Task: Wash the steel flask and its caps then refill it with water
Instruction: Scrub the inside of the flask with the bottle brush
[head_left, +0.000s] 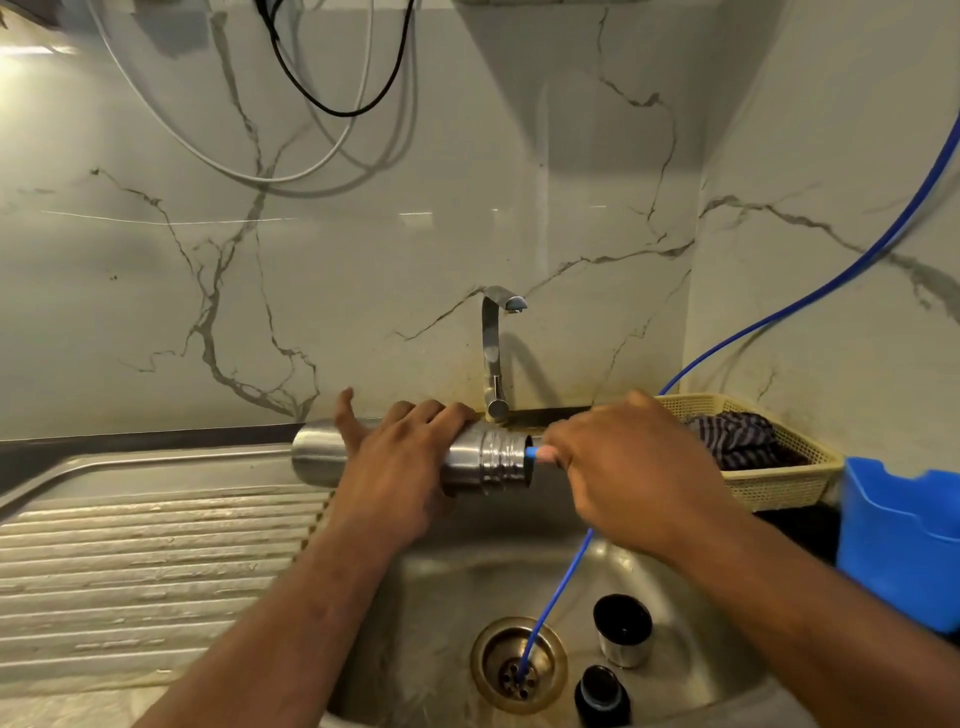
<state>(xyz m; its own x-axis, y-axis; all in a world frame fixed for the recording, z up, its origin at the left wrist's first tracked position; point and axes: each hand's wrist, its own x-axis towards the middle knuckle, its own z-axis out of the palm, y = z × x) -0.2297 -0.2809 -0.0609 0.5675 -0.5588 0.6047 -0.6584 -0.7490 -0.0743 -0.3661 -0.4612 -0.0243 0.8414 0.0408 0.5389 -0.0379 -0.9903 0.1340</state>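
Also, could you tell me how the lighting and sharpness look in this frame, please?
Head view: strong glare at top left on the marble wall; the tap throws a soft shadow to its right; the right hand is slightly blurred; the steel flask shows bright highlights; the wide-angle lens bends the drainboard lines.

no txt, labels, brands or nos. readable anywhere in view; flask (467, 460) shows plain steel, no legible mark.
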